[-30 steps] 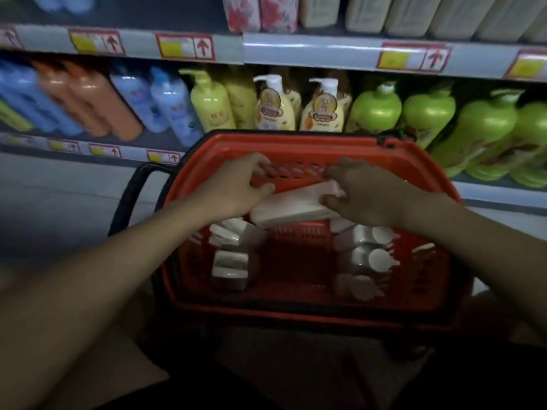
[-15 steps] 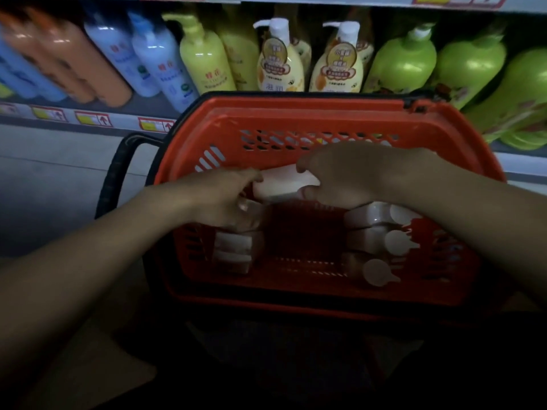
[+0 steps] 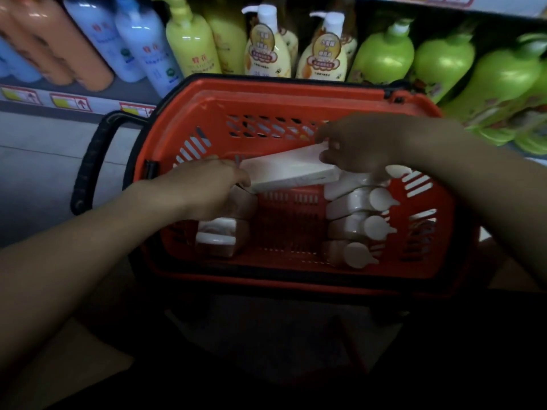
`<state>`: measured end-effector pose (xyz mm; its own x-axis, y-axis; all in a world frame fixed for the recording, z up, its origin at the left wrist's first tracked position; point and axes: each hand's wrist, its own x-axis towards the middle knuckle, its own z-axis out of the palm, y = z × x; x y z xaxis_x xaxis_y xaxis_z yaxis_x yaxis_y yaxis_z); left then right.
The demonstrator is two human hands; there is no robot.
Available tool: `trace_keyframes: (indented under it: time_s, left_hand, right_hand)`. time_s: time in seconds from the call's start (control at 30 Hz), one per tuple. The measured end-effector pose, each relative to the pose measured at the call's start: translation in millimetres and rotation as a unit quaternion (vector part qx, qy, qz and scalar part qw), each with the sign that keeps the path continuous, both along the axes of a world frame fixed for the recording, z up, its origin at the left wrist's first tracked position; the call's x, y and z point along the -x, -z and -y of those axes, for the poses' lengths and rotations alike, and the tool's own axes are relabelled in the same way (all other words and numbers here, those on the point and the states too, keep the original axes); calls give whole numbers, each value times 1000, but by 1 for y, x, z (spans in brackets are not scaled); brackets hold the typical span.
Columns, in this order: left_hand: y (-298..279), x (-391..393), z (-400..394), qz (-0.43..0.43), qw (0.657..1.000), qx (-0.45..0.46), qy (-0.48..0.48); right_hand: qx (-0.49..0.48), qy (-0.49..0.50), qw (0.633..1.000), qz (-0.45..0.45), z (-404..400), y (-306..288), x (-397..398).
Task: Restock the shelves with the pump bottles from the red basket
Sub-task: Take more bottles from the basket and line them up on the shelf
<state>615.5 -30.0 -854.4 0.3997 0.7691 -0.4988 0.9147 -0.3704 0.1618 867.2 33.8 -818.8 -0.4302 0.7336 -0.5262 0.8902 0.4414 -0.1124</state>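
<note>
The red basket (image 3: 207,96) stands in front of the shelf with white pump bottles lying in it. A long white bottle (image 3: 288,170) lies tilted across the basket's middle, above the others. My right hand (image 3: 358,146) grips its right end and my left hand (image 3: 213,184) holds its left end. Three bottles with round white pump heads (image 3: 376,226) are stacked at the basket's right side. Several more bottles (image 3: 219,238) lie at the left, partly under my left hand.
The shelf behind the basket holds orange (image 3: 59,45), blue (image 3: 139,45), yellow (image 3: 189,42), cream-labelled (image 3: 266,51) and green pump bottles (image 3: 441,60). Price tags (image 3: 71,102) run along the shelf edge. The basket's black handle (image 3: 94,155) sticks out at the left.
The view has tipped down and closer to the basket. Both hands sank into it, and the long white bottle now tilts with its right end raised.
</note>
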Motion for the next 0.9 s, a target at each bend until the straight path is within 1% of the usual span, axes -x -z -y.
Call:
trace_keyframes:
  time_s: [0.1, 0.2, 0.3, 0.4, 0.47, 0.57, 0.63, 0.77, 0.9]
  left_hand:
    - [0, -11, 0, 27, 999, -11, -26]
    - [0, -23, 0, 29, 999, -28, -26]
    - [2, -31, -2, 24, 999, -20, -21]
    - [5, -37, -6, 20, 1000, -17, -5]
    - [6, -41, -9, 20, 1000, -22, 6]
    - [9, -47, -13, 20, 999, -33, 26]
    - [11, -49, -14, 21, 998, -34, 39]
    - [12, -52, -17, 17, 998, -22, 57]
    - [11, -57, -17, 16, 997, -13, 69]
  right_hand:
    - [-9, 17, 1000, 5, 1, 1, -14]
    - [-9, 25, 999, 18, 2, 3, -24]
    - [-14, 46, 998, 32, 1, 5, -31]
    - [-5, 41, 997, 64, 7, 19, -38]
    - [1, 57, 994, 93, 17, 34, -42]
    - [-68, 40, 986, 147, 31, 60, -45]
    - [-77, 18, 982, 173, 37, 71, -47]
    - [-22, 63, 989, 134, 45, 82, -59]
    - [-14, 112, 990, 81, 47, 86, -65]
